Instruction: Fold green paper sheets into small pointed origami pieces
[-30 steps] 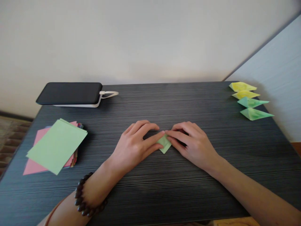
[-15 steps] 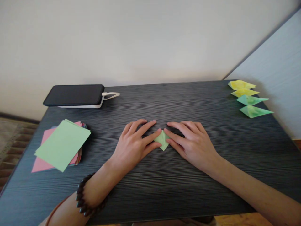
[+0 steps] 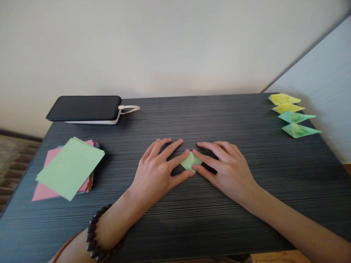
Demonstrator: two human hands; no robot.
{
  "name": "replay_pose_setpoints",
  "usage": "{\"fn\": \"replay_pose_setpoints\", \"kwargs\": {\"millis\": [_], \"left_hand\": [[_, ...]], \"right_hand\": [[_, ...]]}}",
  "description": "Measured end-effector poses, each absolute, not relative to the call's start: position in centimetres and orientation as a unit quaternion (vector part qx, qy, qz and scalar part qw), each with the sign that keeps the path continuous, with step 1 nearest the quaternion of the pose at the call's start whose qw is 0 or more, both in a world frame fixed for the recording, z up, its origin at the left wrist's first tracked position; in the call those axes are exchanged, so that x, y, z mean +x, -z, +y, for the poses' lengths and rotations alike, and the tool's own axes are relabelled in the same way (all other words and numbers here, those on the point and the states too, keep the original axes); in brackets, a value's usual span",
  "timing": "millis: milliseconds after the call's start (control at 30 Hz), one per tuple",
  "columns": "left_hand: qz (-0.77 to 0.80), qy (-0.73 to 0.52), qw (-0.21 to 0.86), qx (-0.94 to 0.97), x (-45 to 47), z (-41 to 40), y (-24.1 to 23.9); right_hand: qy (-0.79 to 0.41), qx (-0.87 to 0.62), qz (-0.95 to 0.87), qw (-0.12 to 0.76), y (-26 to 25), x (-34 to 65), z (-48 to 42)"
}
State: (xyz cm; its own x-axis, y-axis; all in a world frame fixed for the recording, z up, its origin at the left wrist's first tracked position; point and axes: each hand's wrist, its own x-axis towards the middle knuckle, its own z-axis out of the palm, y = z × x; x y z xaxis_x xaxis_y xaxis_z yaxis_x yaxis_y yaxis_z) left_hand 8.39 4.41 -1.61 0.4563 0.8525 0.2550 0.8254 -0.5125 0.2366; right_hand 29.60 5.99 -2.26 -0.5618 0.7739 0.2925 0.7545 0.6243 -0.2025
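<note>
A small piece of folded light green paper (image 3: 189, 161) lies on the dark tabletop in front of me. My left hand (image 3: 155, 166) has it between forefinger and thumb, the forefinger on the top edge and the thumb at the lower tip. From the other side, the forefinger and thumb of my right hand (image 3: 226, 164) hold it too, the thumb pressing on its face. The remaining fingers of both hands are spread over the table. Fingertips cover part of the paper's edges.
On the left, a stack of coloured paper has light green sheets (image 3: 71, 168) over pink ones (image 3: 45, 190). Behind it, a black phone (image 3: 85, 108) rests on a white block with a white cable (image 3: 130, 109). Folded yellow papers (image 3: 284, 98) and green ones (image 3: 300, 130) line the right edge.
My left thumb has slid right to the paper's lower tip. My right thumb has shifted slightly onto the paper's face. The view has shifted a little.
</note>
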Motion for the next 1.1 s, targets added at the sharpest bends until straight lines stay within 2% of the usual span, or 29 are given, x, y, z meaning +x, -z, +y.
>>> {"fn": "replay_pose_setpoints", "kwargs": {"millis": [333, 633, 1100], "left_hand": [[0.488, -0.181, 0.031, 0.853, 8.3, 4.3, 1.9], [0.333, -0.218, 0.047, 0.916, 7.0, 5.2, 1.7], [0.32, -0.204, 0.028, 0.925, 7.1, 5.8, 1.3]], "right_hand": [[-0.005, -0.43, -0.887, 0.167, 2.2, 29.7, 5.8], [-0.075, -0.355, -0.916, 0.172, 2.5, 31.2, 7.3], [-0.026, -0.226, -0.94, 0.255, 2.5, 31.6, 8.7]]}}
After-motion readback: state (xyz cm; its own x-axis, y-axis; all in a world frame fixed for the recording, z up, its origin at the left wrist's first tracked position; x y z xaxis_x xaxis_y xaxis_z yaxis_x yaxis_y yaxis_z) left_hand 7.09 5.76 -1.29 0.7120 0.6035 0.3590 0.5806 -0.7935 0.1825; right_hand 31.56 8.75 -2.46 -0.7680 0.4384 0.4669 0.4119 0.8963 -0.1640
